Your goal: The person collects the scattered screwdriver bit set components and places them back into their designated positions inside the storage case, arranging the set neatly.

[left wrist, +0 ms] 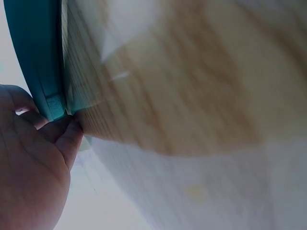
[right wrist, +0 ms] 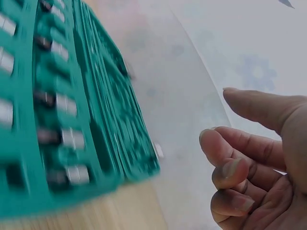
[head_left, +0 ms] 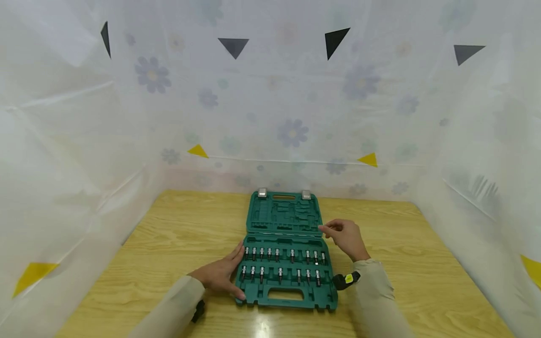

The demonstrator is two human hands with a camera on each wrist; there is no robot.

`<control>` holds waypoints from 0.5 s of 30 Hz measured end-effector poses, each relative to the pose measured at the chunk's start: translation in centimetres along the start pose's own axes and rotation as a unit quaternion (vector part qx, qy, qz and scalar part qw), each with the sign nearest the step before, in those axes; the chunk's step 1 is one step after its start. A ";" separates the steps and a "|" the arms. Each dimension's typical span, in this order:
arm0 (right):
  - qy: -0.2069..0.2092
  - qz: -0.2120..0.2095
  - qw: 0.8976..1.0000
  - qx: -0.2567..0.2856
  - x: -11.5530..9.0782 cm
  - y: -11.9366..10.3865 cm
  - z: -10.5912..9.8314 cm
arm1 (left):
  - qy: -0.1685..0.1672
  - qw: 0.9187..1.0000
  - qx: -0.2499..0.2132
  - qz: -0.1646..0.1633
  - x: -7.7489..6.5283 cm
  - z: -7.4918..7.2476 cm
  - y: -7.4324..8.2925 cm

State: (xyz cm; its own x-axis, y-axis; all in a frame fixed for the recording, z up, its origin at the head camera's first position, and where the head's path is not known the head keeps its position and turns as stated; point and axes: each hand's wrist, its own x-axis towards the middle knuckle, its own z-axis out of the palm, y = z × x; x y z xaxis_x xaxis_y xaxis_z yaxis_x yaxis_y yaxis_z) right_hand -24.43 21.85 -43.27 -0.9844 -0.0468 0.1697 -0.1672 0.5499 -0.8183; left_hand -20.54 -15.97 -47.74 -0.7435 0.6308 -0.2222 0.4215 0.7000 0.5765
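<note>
A green plastic tool case (head_left: 323, 295) lies unfolded on the table, its lid (head_left: 258, 216) leaning back at the far side. Two rows of silver bit sockets (head_left: 280, 274) with dark tips sit in the near half; some slots between them hold nothing. Against the case's left edge rests my left hand (head_left: 220, 273), fingers along the side and thumb by the near left corner. My right hand (head_left: 345, 238) hovers right of the hinge. In the right wrist view that hand (right wrist: 261, 163) holds nothing; its fingers are loosely bent, the thumb apart from them.
The wooden table (head_left: 401, 258) extends on both sides of the case. Pale flowered sheeting (head_left: 270, 108) with black and yellow triangles encloses the back and sides. A dark strap (head_left: 346, 280) with a yellow patch is by the right wrist.
</note>
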 end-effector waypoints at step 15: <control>0.023 0.037 0.996 -0.078 -3.2 4.1 -7.3 | 0.000 1.000 0.009 0.003 0.3 0.1 -0.3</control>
State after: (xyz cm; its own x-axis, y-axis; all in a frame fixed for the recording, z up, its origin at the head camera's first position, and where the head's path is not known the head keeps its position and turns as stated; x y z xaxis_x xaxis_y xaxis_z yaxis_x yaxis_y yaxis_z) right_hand -21.62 30.35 -43.16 -0.9897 0.0347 0.1389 -0.0796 0.6729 -0.7354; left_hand -20.81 -15.99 -48.12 -0.7408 0.6355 -0.2178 0.4355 0.7012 0.5645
